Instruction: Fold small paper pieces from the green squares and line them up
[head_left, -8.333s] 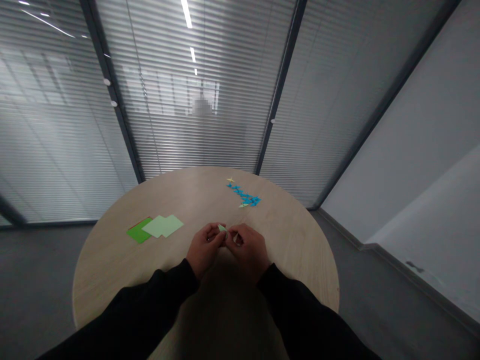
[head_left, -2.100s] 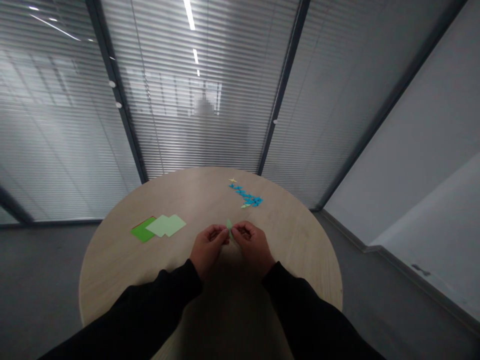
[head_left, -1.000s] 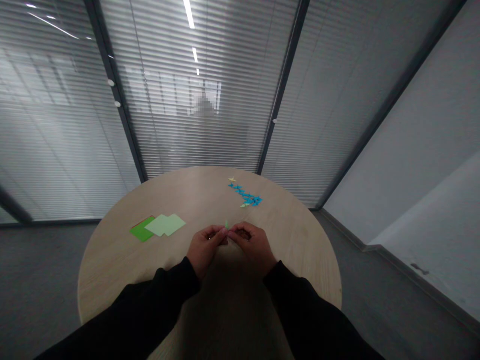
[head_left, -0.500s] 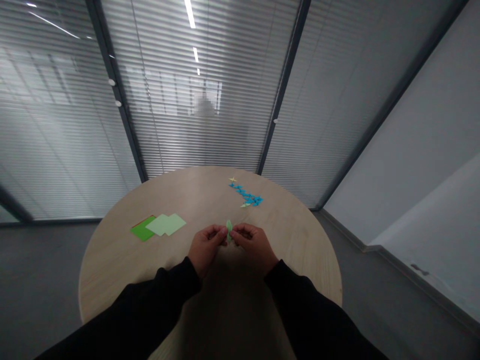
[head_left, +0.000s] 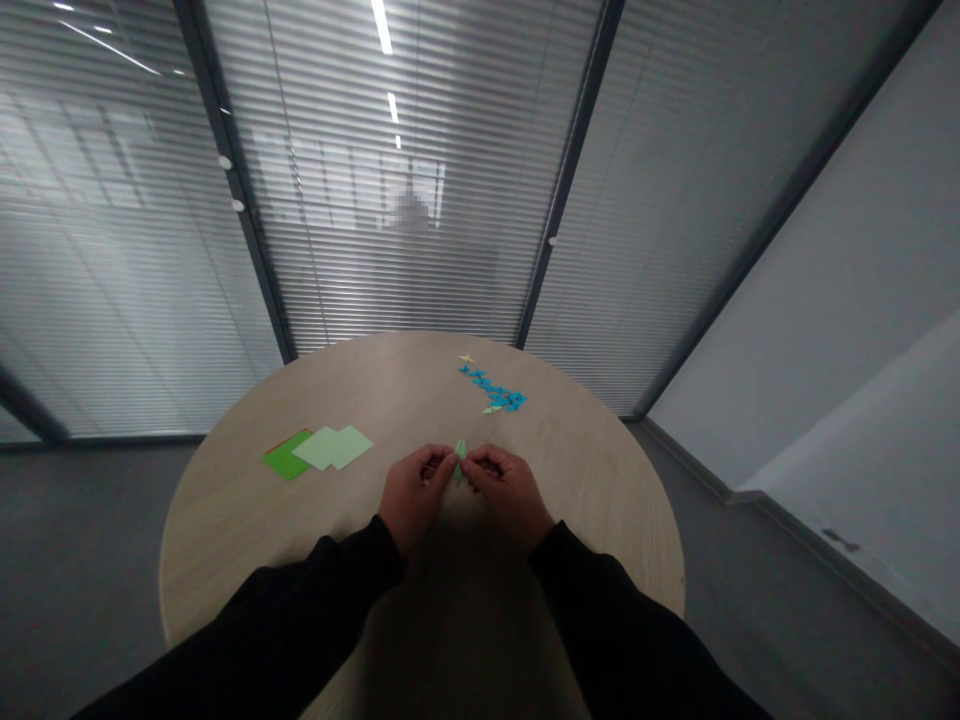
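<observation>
Between my two hands, over the near middle of the table, is a small folded piece of light green paper (head_left: 460, 449), upright and narrow, pointed at the top. My left hand (head_left: 413, 492) pinches its left side between thumb and fingers. From the right, my right hand (head_left: 511, 490) pinches the other side in the same way. The fingertips cover much of the paper's middle, so its folds there are hidden.
On the round wooden table (head_left: 247, 530), light green sheets (head_left: 341, 447) overlap a brighter green stack (head_left: 285, 458) at left. Beyond my right hand lie several small blue folded papers (head_left: 495, 391), a yellow one (head_left: 466, 358) and a pale green one (head_left: 491, 409). Blinds (head_left: 405, 270) stand behind.
Both hands keep their pinch on the folded paper. Its visible upper part looks slightly narrower and more pointed, and the fingers have shifted a little. The other papers have not moved on the table.
</observation>
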